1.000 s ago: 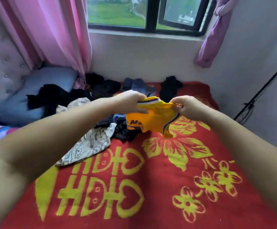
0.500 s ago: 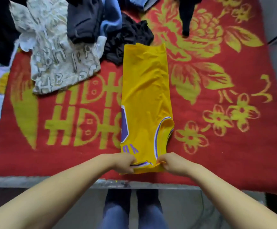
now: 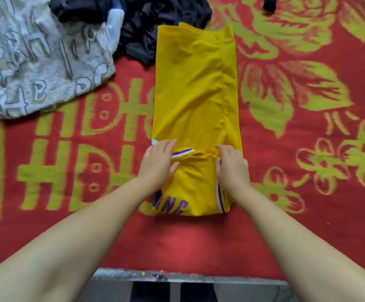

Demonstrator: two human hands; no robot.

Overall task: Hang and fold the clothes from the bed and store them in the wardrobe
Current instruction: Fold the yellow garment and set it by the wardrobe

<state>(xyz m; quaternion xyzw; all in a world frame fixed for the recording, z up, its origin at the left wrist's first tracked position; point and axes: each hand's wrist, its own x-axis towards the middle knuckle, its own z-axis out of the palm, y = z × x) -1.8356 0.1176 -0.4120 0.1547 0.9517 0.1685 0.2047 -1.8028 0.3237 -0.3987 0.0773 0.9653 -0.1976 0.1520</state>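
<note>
Head view: we're now pressing the near end of the yellow purple-trimmed jersey (image 3: 195, 101), folded up since half a second ago. Left hand (image 3: 158, 163) and right hand (image 3: 232, 165) lying flat, fingers straight, gripping nothing. Jersey at 12 o'clock on red floral blanket (image 3: 307, 192); one fold done.

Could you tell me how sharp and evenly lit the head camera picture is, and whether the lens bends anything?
Head view: soft, even light, no glare or hard shadows; the yellow jersey and both hands, left hand and right hand, are fairly sharp; the grey printed shirt looks slightly smeared; wide-angle distortion stretches the forearms near the bottom corners.
</note>
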